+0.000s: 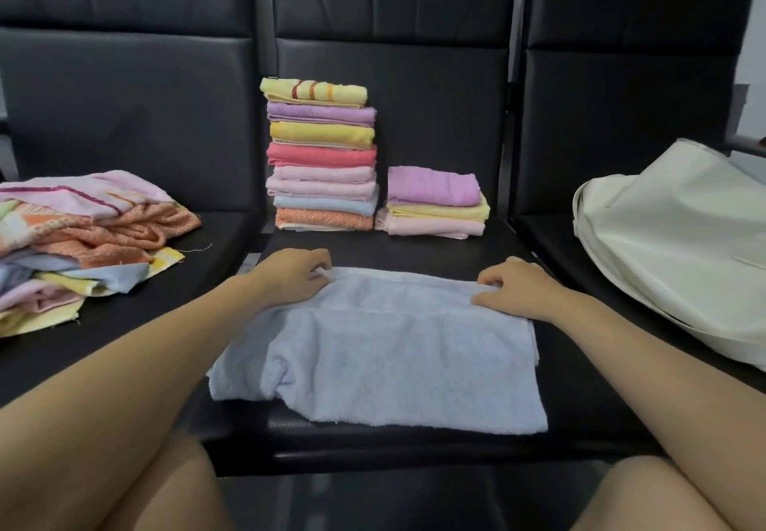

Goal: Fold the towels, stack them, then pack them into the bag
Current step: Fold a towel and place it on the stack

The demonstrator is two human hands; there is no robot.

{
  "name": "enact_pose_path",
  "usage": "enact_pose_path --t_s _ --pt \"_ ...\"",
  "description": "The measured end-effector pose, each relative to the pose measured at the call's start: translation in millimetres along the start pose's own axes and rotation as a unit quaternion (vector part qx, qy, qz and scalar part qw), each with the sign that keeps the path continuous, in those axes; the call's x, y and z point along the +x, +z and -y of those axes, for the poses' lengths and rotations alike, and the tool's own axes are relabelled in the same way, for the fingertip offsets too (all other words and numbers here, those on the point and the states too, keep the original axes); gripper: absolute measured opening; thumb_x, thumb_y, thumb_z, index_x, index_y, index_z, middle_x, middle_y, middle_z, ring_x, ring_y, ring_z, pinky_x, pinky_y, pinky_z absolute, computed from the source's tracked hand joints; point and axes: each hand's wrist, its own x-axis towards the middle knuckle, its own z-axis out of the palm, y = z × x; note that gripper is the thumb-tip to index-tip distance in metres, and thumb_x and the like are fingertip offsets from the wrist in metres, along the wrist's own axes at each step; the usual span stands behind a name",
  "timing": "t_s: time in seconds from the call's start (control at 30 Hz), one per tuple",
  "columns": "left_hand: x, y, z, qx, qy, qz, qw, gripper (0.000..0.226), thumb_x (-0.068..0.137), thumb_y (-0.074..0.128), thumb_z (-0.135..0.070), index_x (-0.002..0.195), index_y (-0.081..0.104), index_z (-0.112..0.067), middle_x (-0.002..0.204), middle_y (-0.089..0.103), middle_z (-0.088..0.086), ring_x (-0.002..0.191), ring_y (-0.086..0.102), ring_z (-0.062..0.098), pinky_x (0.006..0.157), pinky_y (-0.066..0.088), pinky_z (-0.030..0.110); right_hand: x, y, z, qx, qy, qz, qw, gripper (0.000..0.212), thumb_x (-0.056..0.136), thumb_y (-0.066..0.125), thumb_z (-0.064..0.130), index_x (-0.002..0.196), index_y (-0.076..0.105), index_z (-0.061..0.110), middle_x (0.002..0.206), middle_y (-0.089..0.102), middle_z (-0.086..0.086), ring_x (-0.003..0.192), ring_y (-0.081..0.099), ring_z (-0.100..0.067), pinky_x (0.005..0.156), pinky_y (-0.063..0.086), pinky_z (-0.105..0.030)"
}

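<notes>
Black padded seats [414, 74] are seen in a row of three; work is done on the centre one.

White bag [671, 240] is laid slumped on the right seat, well apart from the towels.

Pale blue towel [393, 356] is spread flat on the centre seat, front half, w/ its far edge doubled over into a band. Near-left corner is rumpled.

Unfolded pile [83, 240] (pink, orange, blue, yellow, mixed) is heaped on the left seat.

Tall stack [323, 157] of eight folded towels is set at the back of the centre seat, yellow striped one on top, orange at bottom. Short stack [435, 203] of three (purple, yellow, pink) is placed just beside it, to the right.

Left hand [290, 277]: fingers curled, far-left corner of the blue towel is pinched betw. thumb and fingertips. Right hand [514, 286]: fingers bent down over the far-right end of the folded band, thumb laid along the edge; fabric is grasped there. Both forearms are rested across the towel's sides.
</notes>
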Motion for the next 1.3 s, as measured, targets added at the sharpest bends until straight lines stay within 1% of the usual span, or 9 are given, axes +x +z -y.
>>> enact_pose_path --t_s 0.13,0.37,0.47,0.6,0.77,0.87,0.97,1.13,1.3 --pt "-9.4 -5.4 -4.7 -0.035 -0.003 -0.013 0.999 0.013 0.096 0.053 -0.028 0.107 0.051 -0.023 0.098 0.053 -0.002 0.093 0.054 0.020 0.077 0.037 0.029 -8.0 -3.2 -13.7 0.072 0.060 -0.044 0.995 0.015 0.087 0.065 0.033 0.083 0.070 0.019 0.087 0.067 0.002 0.085 0.062 -0.016 0.078 0.050 -0.035" --pt "-35.6 -25.1 -7.4 -0.054 -0.023 0.022 0.998 0.003 0.094 0.055 -0.028 0.096 0.054 -0.025 0.093 0.060 -0.005 0.088 0.056 0.019 0.075 0.043 0.030 -23.5 -5.3 -4.9 0.183 0.059 -0.144 0.971 0.016 0.091 0.058 0.018 0.083 0.070 0.011 0.081 0.066 -0.003 0.084 0.062 -0.023 0.075 0.051 -0.038" --pt "-45.1 -46.3 -12.9 -0.142 -0.048 -0.068 0.986 0.002 0.093 0.055 -0.022 0.092 0.053 -0.022 0.088 0.059 -0.002 0.083 0.055 0.021 0.072 0.042 0.034 -28.4 -22.3 12.2 0.269 0.077 -0.227 0.933 0.019 0.091 0.055 0.015 0.090 0.070 0.004 0.086 0.066 -0.009 0.083 0.061 -0.025 0.074 0.050 -0.037" --pt "-57.4 -107.6 -41.9 -0.308 -0.078 -0.225 0.921 0.006 0.098 0.050 -0.023 0.098 0.054 -0.019 0.088 0.055 -0.007 0.080 0.052 0.011 0.071 0.042 0.030 -35.9 -79.4 46.8 0.414 0.074 -0.287 0.861 0.024 0.091 0.052 0.015 0.098 0.066 -0.002 0.093 0.065 -0.017 0.080 0.058 -0.031 0.066 0.045 -0.031" --pt "-71.1 -188.9 -70.4 -0.440 -0.074 -0.335 0.830 0.013 0.095 0.041 -0.021 0.089 0.049 -0.013 0.080 0.046 -0.003 0.072 0.040 0.011 0.061 0.032 0.027 -54.0 -160.2 95.7 0.514 0.017 -0.318 0.796 0.016 0.089 0.056 0.013 0.087 0.069 0.021 0.086 0.067 0.001 0.079 0.061 -0.015 0.064 0.049 -0.027" --pt "-80.0 -229.4 -79.5 -0.536 -0.101 -0.352 0.760 0.013 0.085 0.040 -0.023 0.072 0.039 -0.020 0.069 0.034 -0.004 0.065 0.031 0.013 0.057 0.024 0.030 -69.0 -192.1 114.1 0.545 -0.020 -0.321 0.775 0.013 0.087 0.059 0.008 0.085 0.070 0.015 0.084 0.068 -0.003 0.077 0.063 -0.018 0.070 0.053 -0.031" --pt "-92.5 -263.2 -90.7 -0.593 -0.111 -0.331 0.725 0.015 0.084 0.044 -0.024 0.071 0.039 -0.021 0.065 0.035 -0.004 0.058 0.032 0.012 0.054 0.027 0.028 -77.6 -221.8 122.5 0.604 -0.030 -0.317 0.730 0.026 0.081 0.059 0.000 0.105 0.067 -0.007 0.087 0.062 -0.012 0.079 0.057 -0.025 0.070 0.049 -0.035" --pt "-100.9 -297.1 -93.0 -0.640 -0.080 -0.235 0.727 0.018 0.085 0.044 -0.016 0.083 0.062 -0.011 0.067 0.056 0.000 0.051 0.051 0.012 0.052 0.040 0.022 -80.8 -253.0 124.6 0.646 -0.031 -0.275 0.711 0.034 0.083 0.060 0.004 0.116 0.066 0.001 0.099 0.064 -0.014 0.087 0.062 -0.024 0.075 0.053 -0.032" --pt "-85.9 -279.8 -65.5 -0.557 -0.100 -0.137 0.813 0.031 0.080 0.061 -0.026 0.104 0.069 -0.009 0.097 0.070 0.009 0.082 0.065 0.019 0.072 0.051 0.031 -59.4 -248.6 109.4 0.634 0.028 -0.250 0.732 0.037 0.080 0.057 0.004 0.116 0.063 0.001 0.090 0.060 -0.010 0.069 0.059 -0.018 0.057 0.049 -0.026"
